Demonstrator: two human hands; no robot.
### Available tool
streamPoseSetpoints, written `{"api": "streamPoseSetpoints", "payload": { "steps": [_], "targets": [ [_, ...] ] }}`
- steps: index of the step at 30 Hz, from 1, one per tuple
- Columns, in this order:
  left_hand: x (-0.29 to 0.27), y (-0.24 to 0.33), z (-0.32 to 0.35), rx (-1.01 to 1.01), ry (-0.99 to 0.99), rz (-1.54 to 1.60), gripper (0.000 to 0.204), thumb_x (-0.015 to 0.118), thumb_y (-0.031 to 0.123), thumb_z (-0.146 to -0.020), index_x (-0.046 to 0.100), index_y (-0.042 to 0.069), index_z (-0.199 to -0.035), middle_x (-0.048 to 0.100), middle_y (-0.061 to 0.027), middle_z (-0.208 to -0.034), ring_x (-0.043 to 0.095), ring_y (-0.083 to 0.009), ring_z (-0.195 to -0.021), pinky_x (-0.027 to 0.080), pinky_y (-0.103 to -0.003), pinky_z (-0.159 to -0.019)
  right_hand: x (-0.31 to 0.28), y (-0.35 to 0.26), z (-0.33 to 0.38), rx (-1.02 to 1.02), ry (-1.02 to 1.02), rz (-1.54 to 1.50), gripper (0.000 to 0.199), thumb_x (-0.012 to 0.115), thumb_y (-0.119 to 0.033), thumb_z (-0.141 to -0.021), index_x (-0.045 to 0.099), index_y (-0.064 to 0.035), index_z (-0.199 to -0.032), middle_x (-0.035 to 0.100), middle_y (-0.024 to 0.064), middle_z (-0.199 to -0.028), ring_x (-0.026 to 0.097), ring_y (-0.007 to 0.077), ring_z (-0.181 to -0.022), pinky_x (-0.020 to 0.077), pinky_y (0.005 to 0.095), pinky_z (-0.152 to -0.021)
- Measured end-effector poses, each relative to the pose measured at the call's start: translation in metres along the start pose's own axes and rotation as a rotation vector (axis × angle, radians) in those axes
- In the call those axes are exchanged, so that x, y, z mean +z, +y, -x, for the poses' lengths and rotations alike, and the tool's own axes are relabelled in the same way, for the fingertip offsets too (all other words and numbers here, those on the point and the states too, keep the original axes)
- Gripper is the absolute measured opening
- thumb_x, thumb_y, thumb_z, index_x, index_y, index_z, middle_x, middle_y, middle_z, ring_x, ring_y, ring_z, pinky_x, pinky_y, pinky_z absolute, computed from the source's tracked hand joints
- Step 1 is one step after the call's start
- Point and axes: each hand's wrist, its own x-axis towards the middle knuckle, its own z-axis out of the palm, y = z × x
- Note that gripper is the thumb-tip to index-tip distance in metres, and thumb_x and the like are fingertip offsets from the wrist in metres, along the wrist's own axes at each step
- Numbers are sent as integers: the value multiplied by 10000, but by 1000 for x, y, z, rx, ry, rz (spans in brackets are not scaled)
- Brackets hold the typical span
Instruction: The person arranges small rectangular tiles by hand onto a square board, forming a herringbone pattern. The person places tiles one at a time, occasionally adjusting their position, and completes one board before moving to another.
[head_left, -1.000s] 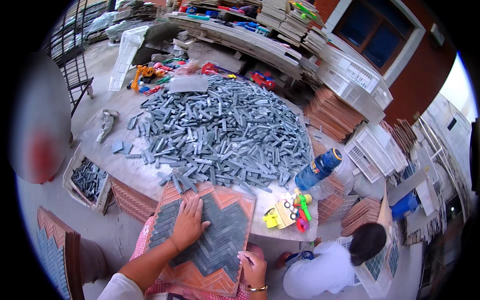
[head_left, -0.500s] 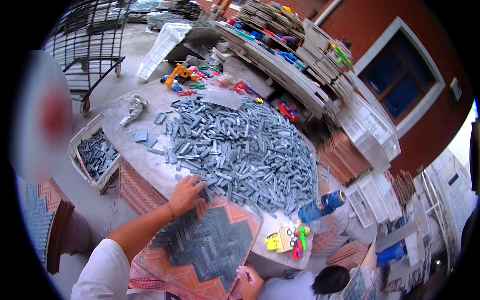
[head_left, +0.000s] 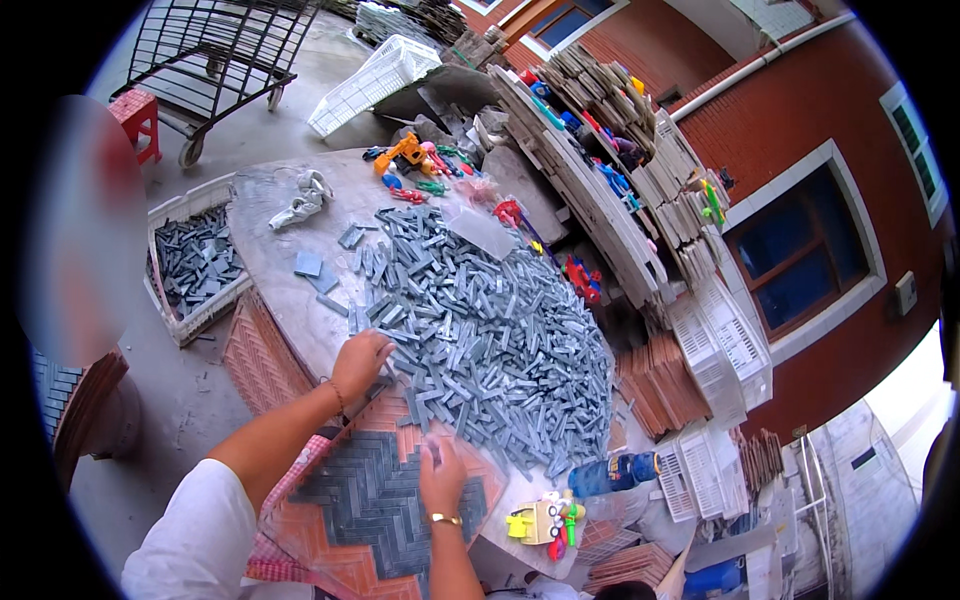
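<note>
My left hand [head_left: 361,366] is at the near left edge of a large heap of grey tile strips [head_left: 490,310]. Its fingers are curled together, and what they hold, if anything, is hidden. A patterned orange mould sheet [head_left: 300,522] lies tilted in front of me, its middle filled with dark grey strips [head_left: 370,490] in a herringbone layout. Over the upper right part of this sheet, my right hand [head_left: 442,480], with a gold band at the wrist, pinches a small dark tile strip [head_left: 434,453].
A white crate [head_left: 190,320] of strips stands left of the table, above stacked orange moulds [head_left: 262,350]. A blue bottle [head_left: 612,474] and toy truck [head_left: 540,522] sit at the right edge. Square tiles [head_left: 308,264] and a crumpled cloth [head_left: 302,200] lie at far left.
My right hand has moved up from the mould's lower right edge to over its upper part. My left hand's spread fingers have curled in at the heap. The view has shifted.
</note>
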Motion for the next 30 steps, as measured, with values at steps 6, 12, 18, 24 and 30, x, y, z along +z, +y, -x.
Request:
{"api": "streamPoseSetpoints", "payload": {
  "steps": [6, 12, 18, 24, 30],
  "targets": [
    [-22, -23, 6, -57, -132, 115, 184, 605, 197, -827, 658, 22, -855, 598, -156, -798, 582, -327, -810, 455, -416, -724, 22, 17, -46, 9, -34, 191, 333, 660, -51, -762, 570, -37, -1082, 636, 112, -819, 626, 262, -750, 494, 346, -707],
    [-22, -27, 12, -57, -88, 176, 174, 598, 157, -819, 655, 7, -885, 626, -156, -841, 592, -322, -791, 464, -378, -719, 5, 36, -40, 228, -107, -413, 231, 614, -99, -853, 602, 51, -1028, 676, 82, -885, 623, 103, -813, 481, 250, -699],
    [-23, -24, 13, -89, -69, 188, 170, 597, 157, -822, 658, 14, -892, 629, -159, -854, 594, -330, -827, 465, -392, -750, -7, 14, -19, 136, -302, 103, 266, 592, -163, -837, 625, -14, -1055, 675, 153, -860, 657, 263, -776, 498, 349, -707],
    [-20, -28, 14, -49, -57, 152, 155, 600, 138, -815, 656, 12, -885, 634, -162, -871, 598, -336, -847, 471, -395, -763, 13, -8, -1, 143, -261, 193, 243, 600, -182, -824, 621, -35, -1017, 654, 176, -845, 632, 342, -792, 488, 429, -703],
    [-22, -22, 13, -51, -44, 137, 140, 602, 117, -809, 651, 12, -888, 631, -160, -876, 597, -337, -849, 472, -393, -762, 16, 1, -8, 72, -246, 331, 172, 621, -108, -811, 624, -31, -965, 670, 164, -810, 662, 289, -773, 503, 373, -691]
  ]
}}
